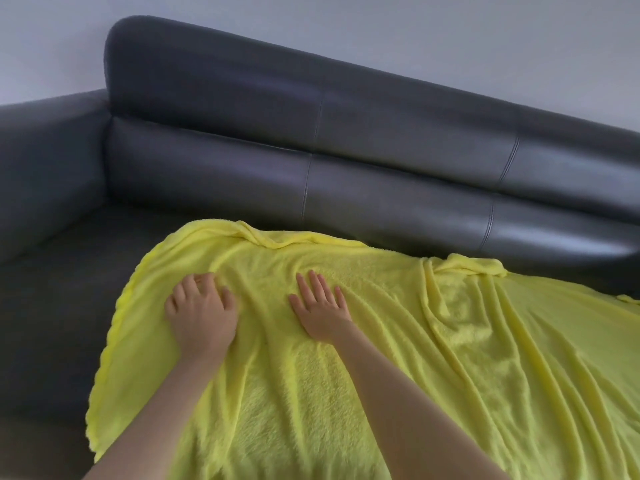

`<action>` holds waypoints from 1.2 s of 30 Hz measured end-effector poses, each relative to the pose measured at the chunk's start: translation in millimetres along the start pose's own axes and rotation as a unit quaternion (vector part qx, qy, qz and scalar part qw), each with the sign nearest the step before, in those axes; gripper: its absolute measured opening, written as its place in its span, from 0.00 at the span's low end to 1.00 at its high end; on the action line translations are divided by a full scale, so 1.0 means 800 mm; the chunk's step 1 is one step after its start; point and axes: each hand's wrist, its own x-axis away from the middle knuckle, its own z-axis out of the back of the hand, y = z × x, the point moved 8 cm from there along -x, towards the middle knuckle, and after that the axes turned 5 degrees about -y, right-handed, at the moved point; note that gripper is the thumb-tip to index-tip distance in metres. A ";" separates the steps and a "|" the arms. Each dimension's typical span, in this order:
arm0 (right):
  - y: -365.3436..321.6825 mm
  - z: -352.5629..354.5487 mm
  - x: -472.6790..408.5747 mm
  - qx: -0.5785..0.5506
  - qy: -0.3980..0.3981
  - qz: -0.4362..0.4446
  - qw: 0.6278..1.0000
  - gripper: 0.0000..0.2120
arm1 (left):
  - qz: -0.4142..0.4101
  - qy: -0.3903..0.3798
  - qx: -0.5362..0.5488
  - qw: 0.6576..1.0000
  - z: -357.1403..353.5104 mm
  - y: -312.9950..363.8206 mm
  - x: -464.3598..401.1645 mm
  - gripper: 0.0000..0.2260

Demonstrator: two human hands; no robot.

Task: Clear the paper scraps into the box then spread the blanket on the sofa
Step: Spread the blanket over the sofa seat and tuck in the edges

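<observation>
On the dark leather sofa [311, 140] seat, the yellow blanket [381, 341] is lying spread but wrinkled, its far edge bunching against the backrest. I am pressing my right hand [320, 306] flat on the fabric, fingers straight and spread, gripping nothing. My left hand [201, 313] is resting near the blanket's left edge, fingers curling into the fleece and gathering a fold.

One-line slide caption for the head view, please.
Both hands, left hand and right hand, press the wrinkled yellow blanket on the dark sofa.
</observation>
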 end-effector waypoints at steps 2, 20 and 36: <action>0.000 0.000 0.001 -0.002 0.008 0.001 1.000 0.29 | -0.012 0.022 0.003 1.000 -0.002 -0.008 0.011 0.15; -0.011 0.029 0.007 0.018 0.113 0.031 0.993 0.28 | 0.014 -0.041 -0.037 0.998 -0.013 -0.035 -0.015 0.30; -0.066 0.086 -0.077 -0.024 0.103 0.162 0.981 0.21 | -0.016 -0.091 -0.073 0.993 -0.017 -0.063 -0.070 0.32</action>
